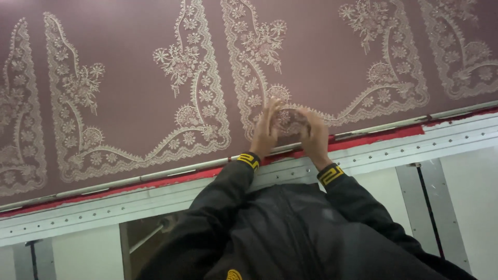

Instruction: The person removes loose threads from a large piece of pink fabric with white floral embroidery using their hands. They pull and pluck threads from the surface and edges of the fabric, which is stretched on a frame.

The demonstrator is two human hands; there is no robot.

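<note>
Already fully embroidered, the mauve stretched fabric (129, 109) has both hands, left hand (265, 129) and right hand (314, 136), fingers pressed flat around one floral motif (290, 122) at twelve o'clock.

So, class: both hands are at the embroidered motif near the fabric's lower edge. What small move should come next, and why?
Probably smooth the fabric flat around the motif: the left hand and right hand flank it, fingers on the cloth, just above the red-edged frame.
</note>
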